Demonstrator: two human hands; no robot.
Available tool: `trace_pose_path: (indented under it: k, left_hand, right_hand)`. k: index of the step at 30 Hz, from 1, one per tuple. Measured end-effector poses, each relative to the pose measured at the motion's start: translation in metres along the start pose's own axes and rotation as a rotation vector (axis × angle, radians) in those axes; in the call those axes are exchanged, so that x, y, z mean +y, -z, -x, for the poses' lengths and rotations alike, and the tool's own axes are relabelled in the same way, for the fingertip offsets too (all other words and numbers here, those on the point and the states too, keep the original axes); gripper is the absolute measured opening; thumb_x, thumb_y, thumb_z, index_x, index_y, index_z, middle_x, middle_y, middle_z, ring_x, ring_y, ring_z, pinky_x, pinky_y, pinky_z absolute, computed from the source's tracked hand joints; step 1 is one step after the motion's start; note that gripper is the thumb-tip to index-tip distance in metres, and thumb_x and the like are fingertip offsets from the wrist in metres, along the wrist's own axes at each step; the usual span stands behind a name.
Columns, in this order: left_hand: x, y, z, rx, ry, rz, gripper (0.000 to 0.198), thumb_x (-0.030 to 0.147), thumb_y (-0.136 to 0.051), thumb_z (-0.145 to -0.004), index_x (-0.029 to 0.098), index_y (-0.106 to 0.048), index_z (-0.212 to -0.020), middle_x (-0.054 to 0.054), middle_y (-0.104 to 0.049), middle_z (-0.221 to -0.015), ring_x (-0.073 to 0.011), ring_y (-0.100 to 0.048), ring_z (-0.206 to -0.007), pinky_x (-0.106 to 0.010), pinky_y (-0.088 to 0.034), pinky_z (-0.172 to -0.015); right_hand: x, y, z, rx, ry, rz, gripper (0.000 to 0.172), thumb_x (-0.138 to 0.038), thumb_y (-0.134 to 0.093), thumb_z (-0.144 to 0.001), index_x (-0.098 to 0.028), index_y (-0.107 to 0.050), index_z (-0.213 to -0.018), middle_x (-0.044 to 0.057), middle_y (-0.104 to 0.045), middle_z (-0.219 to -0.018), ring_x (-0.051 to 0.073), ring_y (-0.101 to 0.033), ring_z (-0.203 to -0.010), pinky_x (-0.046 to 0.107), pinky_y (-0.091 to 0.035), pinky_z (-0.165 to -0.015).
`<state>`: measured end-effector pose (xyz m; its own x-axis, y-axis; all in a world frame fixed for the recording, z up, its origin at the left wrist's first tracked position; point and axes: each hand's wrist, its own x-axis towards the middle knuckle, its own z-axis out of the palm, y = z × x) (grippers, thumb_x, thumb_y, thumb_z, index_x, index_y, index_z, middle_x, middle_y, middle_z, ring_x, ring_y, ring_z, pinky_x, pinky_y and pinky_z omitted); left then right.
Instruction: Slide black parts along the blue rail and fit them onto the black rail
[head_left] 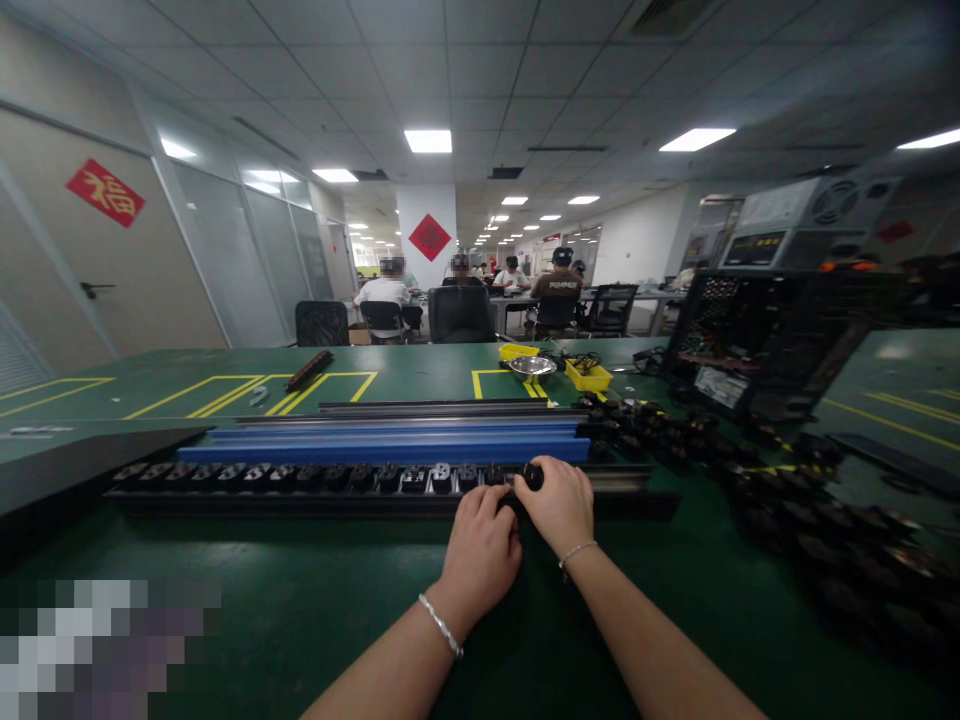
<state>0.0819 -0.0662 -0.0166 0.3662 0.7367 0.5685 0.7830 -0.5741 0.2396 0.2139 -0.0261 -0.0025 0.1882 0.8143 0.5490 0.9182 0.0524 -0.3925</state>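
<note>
A long black channel [300, 505] lies across the green table in front of me, like the housing of a power strip. A row of black socket modules [362, 477] sits in it from the left end to near my hands. My left hand [484, 540] is closed over the channel's front edge, its fingertips beside the last modules in the row. Just to its right, my right hand [559, 500] pinches a round black socket module [533, 477] over the channel. The lower part of this module is hidden by my fingers.
Blue rails [390, 452] lie behind the channel. Many loose black modules [825, 530] are heaped at the right. Farther back are a metal bowl [532, 367], a yellow bin [588, 376] and an open computer case [750, 340]. People sit at distant tables.
</note>
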Motion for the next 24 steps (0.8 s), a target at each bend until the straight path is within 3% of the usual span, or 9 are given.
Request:
trace_pose_path:
  k: [9,24]
  left_hand:
    - [-0.0012,-0.0006,0.0016,-0.002,-0.009,0.003,0.012,0.01,-0.054,-0.072,0.019,-0.059,-0.079,-0.006,-0.053,-0.12,-0.0258,-0.041,-0.115,-0.047,-0.037,-0.1]
    - [-0.0017,-0.0009,0.0021,-0.005,-0.005,0.012,0.012,0.01,-0.054,-0.072,0.019,-0.058,-0.079,-0.005,-0.053,-0.121,-0.0248,-0.041,-0.115,-0.045,-0.036,-0.101]
  right_hand:
    - [-0.0014,0.0001,-0.0006,-0.002,-0.025,0.016,0.015,-0.035,-0.052,-0.072,-0.021,-0.052,-0.076,0.004,-0.064,-0.082,0.02,-0.056,-0.088,0.035,-0.03,-0.087]
    - [0.0003,-0.0015,-0.002,-0.02,-0.052,0.011,0.015,-0.032,-0.051,-0.072,-0.02,-0.053,-0.08,0.006,-0.065,-0.084,0.021,-0.057,-0.09,0.034,-0.031,-0.087]
